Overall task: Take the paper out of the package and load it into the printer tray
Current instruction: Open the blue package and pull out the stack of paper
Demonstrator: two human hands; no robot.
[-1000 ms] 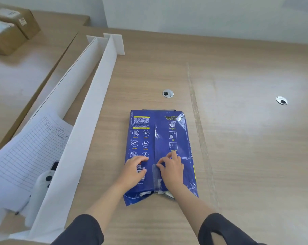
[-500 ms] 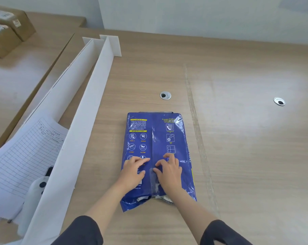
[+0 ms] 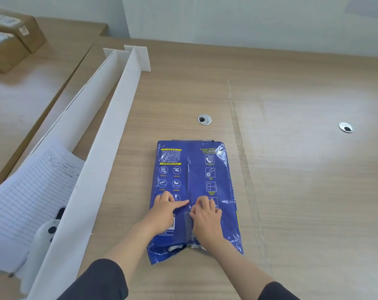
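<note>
A blue plastic-wrapped paper package [image 3: 205,169] lies flat on the wooden desk [image 3: 292,180], printed side up, with its near end crumpled and partly torn. Both of my hands rest on its near half, either side of the central seam. My left hand [image 3: 162,213] presses down on the wrapper, with the index finger stretched right to the seam. My right hand [image 3: 206,219] has its fingers curled onto the seam flap. No paper shows outside the wrapper. No printer or tray is in view.
A long white divider [image 3: 101,165] runs along the left of the package. Beyond it lie a printed grid sheet [image 3: 30,191] and a white device [image 3: 45,234]. Cardboard boxes [image 3: 12,37] sit far left. Two cable grommets [image 3: 204,119] [image 3: 345,127] are set in the desk.
My left index finger has straightened towards the seam and my right fingers have curled tighter on it. The package has stayed in place.
</note>
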